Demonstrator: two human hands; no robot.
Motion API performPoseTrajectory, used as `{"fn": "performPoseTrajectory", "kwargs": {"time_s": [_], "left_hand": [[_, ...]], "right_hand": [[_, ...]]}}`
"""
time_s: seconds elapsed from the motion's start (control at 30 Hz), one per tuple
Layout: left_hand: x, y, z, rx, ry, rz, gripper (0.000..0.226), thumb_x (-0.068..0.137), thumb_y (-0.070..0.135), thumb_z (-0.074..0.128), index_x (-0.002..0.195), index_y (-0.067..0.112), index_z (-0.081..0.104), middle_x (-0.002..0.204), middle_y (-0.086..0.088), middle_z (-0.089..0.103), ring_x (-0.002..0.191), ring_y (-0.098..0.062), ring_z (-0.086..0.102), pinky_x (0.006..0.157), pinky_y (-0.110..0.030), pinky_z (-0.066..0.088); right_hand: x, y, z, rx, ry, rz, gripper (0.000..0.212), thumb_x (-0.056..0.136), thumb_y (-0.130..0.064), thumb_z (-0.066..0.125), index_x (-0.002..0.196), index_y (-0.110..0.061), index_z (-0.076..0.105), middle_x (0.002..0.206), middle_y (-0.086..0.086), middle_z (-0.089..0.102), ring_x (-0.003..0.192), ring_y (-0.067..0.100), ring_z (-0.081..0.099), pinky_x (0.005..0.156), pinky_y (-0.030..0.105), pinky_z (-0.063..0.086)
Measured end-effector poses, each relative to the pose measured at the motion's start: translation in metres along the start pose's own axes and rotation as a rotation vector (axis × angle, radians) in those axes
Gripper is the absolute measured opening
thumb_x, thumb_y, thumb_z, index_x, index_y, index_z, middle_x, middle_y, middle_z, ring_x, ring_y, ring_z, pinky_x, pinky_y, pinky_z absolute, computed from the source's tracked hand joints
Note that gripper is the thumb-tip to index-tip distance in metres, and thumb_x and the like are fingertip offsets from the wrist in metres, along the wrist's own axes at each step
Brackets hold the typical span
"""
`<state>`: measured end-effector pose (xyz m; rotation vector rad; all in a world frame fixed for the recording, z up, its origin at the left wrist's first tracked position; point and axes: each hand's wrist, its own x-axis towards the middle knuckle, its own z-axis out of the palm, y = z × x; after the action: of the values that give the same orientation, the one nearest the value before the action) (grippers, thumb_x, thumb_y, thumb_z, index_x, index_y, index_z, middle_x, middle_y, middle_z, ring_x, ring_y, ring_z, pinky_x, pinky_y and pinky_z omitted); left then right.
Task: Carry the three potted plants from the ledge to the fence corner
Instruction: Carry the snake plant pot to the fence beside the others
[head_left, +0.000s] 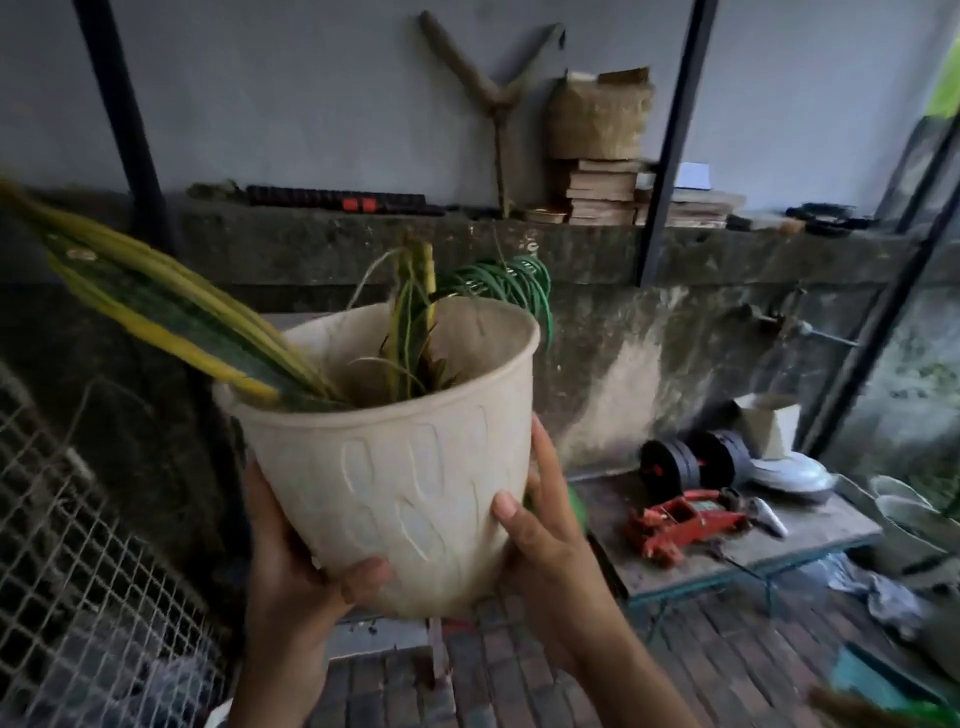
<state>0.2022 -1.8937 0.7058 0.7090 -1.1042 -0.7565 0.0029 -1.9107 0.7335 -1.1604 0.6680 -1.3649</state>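
Note:
A cream plastic pot (405, 467) with raised drop patterns is held up in front of me, tilted slightly left. A snake plant with yellow-edged green leaves (156, 312) leans out of it toward the upper left. My left hand (291, 561) grips the pot's lower left side, thumb under its base. My right hand (540, 519) clasps the lower right side, thumb across the front. The stone ledge (363, 239) runs along the wall behind; no other potted plant shows on it.
A wire mesh fence (78, 545) stands at the left. A coiled green hose (504, 280) hangs on the wall. A low table (810, 530) at right bears a red jack (675, 519) and dumbbell weights (691, 462). Brick floor (519, 675) lies below.

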Motion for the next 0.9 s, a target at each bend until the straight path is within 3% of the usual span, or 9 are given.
{"fn": "performPoseTrajectory", "kwargs": {"time_s": [0.07, 0.23, 0.33, 0.4, 0.47, 0.63, 0.73, 0.8, 0.9], "left_hand": [[0.009, -0.017, 0.014, -0.006, 0.088, 0.001, 0.142, 0.036, 0.013, 0.081, 0.161, 0.055, 0.029, 0.165, 0.008, 0.051, 0.141, -0.012, 0.059, 0.100, -0.032, 0.061], [0.011, -0.038, 0.026, 0.108, 0.250, 0.047, 0.144, 0.045, -0.008, 0.078, 0.163, 0.053, 0.024, 0.160, 0.020, 0.054, 0.136, -0.004, 0.064, 0.095, -0.038, 0.065], [-0.006, -0.044, 0.015, 0.118, 0.375, 0.030, 0.140, 0.041, 0.009, 0.081, 0.161, 0.058, 0.027, 0.163, 0.014, 0.052, 0.141, -0.014, 0.062, 0.095, -0.036, 0.064], [-0.018, -0.046, 0.001, 0.137, 0.449, 0.042, 0.136, 0.039, 0.010, 0.081, 0.155, 0.064, 0.034, 0.165, 0.008, 0.051, 0.144, -0.026, 0.059, 0.099, -0.049, 0.062], [-0.030, -0.051, -0.017, 0.184, 0.494, 0.068, 0.137, 0.038, 0.009, 0.082, 0.156, 0.061, 0.035, 0.166, 0.003, 0.050, 0.145, -0.032, 0.058, 0.099, -0.050, 0.063], [-0.079, -0.075, -0.066, 0.333, 0.654, 0.073, 0.151, 0.028, 0.027, 0.101, 0.157, 0.061, 0.030, 0.167, 0.011, 0.046, 0.143, -0.019, 0.059, 0.093, -0.034, 0.063], [-0.123, -0.108, -0.088, 0.367, 0.821, 0.051, 0.151, 0.034, 0.047, 0.107, 0.159, 0.062, 0.024, 0.171, 0.018, 0.037, 0.149, -0.014, 0.053, 0.099, -0.033, 0.061], [-0.157, -0.140, -0.102, 0.368, 0.920, 0.037, 0.148, 0.039, 0.044, 0.108, 0.159, 0.063, 0.023, 0.172, 0.019, 0.035, 0.152, -0.015, 0.050, 0.102, -0.034, 0.060], [-0.211, -0.197, -0.135, 0.393, 1.054, -0.022, 0.148, 0.044, 0.044, 0.107, 0.160, 0.061, 0.017, 0.173, 0.023, 0.032, 0.156, -0.014, 0.045, 0.107, -0.034, 0.058]], "right_hand": [[0.032, 0.003, -0.020, 0.012, -0.067, 0.062, 0.083, 0.077, -0.032, 0.081, 0.149, -0.054, 0.045, 0.156, -0.002, 0.054, 0.141, 0.022, 0.056, 0.113, 0.062, 0.045], [0.086, 0.031, -0.036, 0.112, -0.272, 0.219, 0.078, 0.079, -0.026, 0.074, 0.148, -0.050, 0.047, 0.155, -0.004, 0.056, 0.144, 0.029, 0.052, 0.112, 0.070, 0.041], [0.096, 0.061, -0.027, 0.149, -0.336, 0.299, 0.079, 0.073, -0.033, 0.080, 0.143, -0.053, 0.051, 0.152, -0.004, 0.059, 0.141, 0.027, 0.056, 0.108, 0.063, 0.049], [0.095, 0.080, -0.016, 0.168, -0.377, 0.337, 0.096, 0.063, -0.046, 0.091, 0.148, -0.051, 0.046, 0.151, -0.004, 0.060, 0.139, 0.026, 0.058, 0.110, 0.067, 0.046], [0.093, 0.103, -0.002, 0.151, -0.431, 0.359, 0.107, 0.058, -0.054, 0.094, 0.152, -0.044, 0.043, 0.152, 0.001, 0.060, 0.139, 0.030, 0.057, 0.109, 0.070, 0.044], [0.085, 0.187, 0.027, 0.146, -0.477, 0.423, 0.112, 0.050, -0.042, 0.102, 0.149, -0.035, 0.051, 0.152, 0.020, 0.055, 0.138, 0.042, 0.054, 0.112, 0.075, 0.037], [0.072, 0.248, 0.040, 0.174, -0.614, 0.494, 0.112, 0.049, -0.039, 0.101, 0.149, -0.033, 0.051, 0.146, 0.008, 0.063, 0.135, 0.036, 0.057, 0.113, 0.068, 0.039], [0.057, 0.293, 0.044, 0.184, -0.717, 0.584, 0.118, 0.050, -0.046, 0.101, 0.153, -0.033, 0.044, 0.150, 0.001, 0.061, 0.140, 0.032, 0.055, 0.115, 0.066, 0.039], [0.029, 0.378, 0.039, 0.182, -0.837, 0.648, 0.101, 0.061, -0.046, 0.097, 0.149, -0.049, 0.047, 0.158, -0.006, 0.052, 0.144, 0.027, 0.052, 0.110, 0.059, 0.049]]}}
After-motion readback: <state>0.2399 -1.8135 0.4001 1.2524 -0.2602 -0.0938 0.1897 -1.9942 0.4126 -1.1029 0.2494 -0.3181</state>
